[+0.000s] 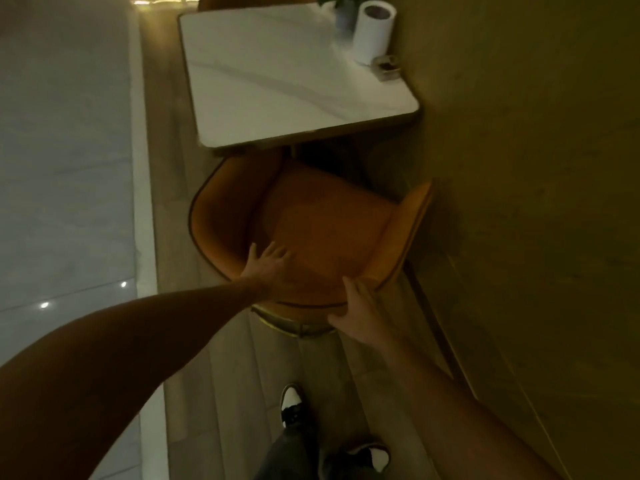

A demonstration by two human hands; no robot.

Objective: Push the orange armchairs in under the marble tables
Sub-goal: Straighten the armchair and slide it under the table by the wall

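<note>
An orange armchair (322,216) stands in front of me, its seat front partly under the near edge of a white marble table (277,84). My left hand (268,268) lies over the left part of the backrest rim, fingers spread on the inner side. My right hand (360,310) grips the backrest rim at its right. The chair's gold base shows just below the backrest. A second orange chair back (256,0) peeks in beyond the table's far edge.
A yellowish wall (526,168) runs close along the right of chair and table. On the table's far right corner stand a white paper roll (374,29), a small plant pot (346,12) and a glass ashtray (388,67). Pale glossy floor (62,150) lies left.
</note>
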